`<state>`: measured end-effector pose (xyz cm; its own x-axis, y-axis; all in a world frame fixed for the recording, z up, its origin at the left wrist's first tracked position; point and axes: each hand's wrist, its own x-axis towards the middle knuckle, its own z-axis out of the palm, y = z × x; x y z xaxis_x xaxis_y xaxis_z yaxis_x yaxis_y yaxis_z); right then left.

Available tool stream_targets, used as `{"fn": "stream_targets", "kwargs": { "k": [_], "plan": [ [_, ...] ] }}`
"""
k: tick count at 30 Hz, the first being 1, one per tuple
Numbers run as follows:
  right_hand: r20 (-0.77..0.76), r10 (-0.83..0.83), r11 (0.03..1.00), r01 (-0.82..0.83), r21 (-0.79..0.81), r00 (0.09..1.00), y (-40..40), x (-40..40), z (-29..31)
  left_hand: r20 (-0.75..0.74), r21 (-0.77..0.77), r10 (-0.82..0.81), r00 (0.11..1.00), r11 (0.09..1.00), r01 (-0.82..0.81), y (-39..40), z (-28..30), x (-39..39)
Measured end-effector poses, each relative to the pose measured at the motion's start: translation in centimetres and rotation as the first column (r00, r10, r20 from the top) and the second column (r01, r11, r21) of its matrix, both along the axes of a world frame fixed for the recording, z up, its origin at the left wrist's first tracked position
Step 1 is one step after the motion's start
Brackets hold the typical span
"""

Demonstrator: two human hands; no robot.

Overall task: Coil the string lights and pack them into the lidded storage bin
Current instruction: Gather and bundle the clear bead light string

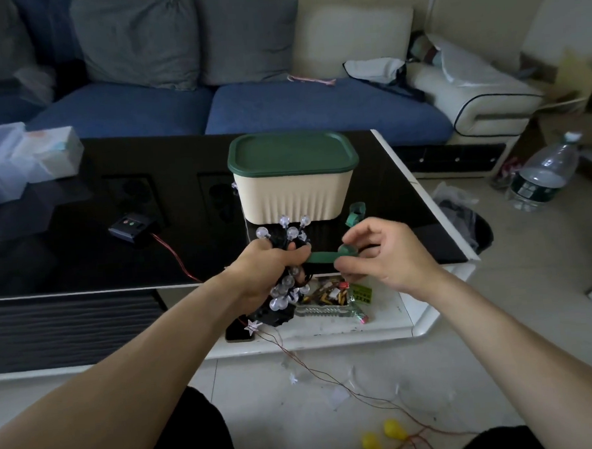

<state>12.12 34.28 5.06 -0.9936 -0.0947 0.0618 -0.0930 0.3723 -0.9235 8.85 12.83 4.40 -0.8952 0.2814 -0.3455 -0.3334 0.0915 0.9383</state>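
While I sit at the near edge of the black desk (82, 235), my knees are just below it and pale floor (499, 333) lies open to my right, past the desk's white right-hand corner. My hands work in the air over that front edge, with bare glossy desk stretching away to the left. The storage bin (291, 198), cream with ribbed sides, stands just beyond my hands near the desk's right edge, and its green lid (291, 152) is on. A small rolled bit of green strap (355, 213) lies on the desk just right of the bin.

My left hand (266, 270) is clenched round the bundled string lights (286, 259); clear round bulbs poke out above and below my fist, and a black box (275, 316) hangs from the bottom of the bundle. My right hand (382, 257) is partly curled, thumb and fingers pinching the free end of a green band (330, 255) that runs from the bundle across to it.

Thin red wire (330, 373) trails from the bundle down over the floor. A small black controller (132, 227) with a red lead sits on the desk to the left. Behind the desk is a blue sofa (213, 105).
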Motion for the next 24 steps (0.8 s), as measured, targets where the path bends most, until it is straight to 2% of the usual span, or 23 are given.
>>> {"fn": "stream_targets", "kwargs": {
  "k": [3,5,10,13,16,20,24],
  "plan": [
    [-0.063,0.079,0.995,-0.075,0.060,0.995,0.1,-0.1,0.2,-0.009,-0.012,-0.036,0.999,0.999,0.036,0.6,-0.2,-0.2],
    [-0.046,0.143,0.984,-0.138,0.110,0.989,-0.1,-0.2,0.3,-0.010,-0.019,-0.046,0.999,0.999,0.046,1.0,-0.2,-0.3],
    [0.012,0.100,0.979,-0.101,0.178,0.995,0.0,-1.0,-0.1,0.013,0.008,0.003,1.000,1.000,-0.003,1.5,-0.5,-1.1],
    [0.052,0.123,0.963,-0.132,0.234,0.991,-0.1,-1.5,-0.1,0.046,0.006,0.035,0.998,0.999,-0.035,1.4,-0.8,-1.8],
    [-0.015,0.147,0.926,-0.133,0.354,0.989,-0.6,-2.1,-0.6,0.091,0.022,0.028,0.995,0.999,-0.030,1.5,-0.9,-1.9],
    [-0.236,0.132,0.957,-0.063,0.282,0.963,-1.4,-3.2,-1.5,0.107,0.043,0.002,0.994,0.999,-0.006,1.9,-0.9,-2.0],
    [-0.227,0.119,0.967,-0.061,0.246,0.967,-1.5,-3.2,-1.6,0.110,0.061,-0.012,0.994,0.998,0.006,1.6,-0.7,-2.4]
  ]
}}
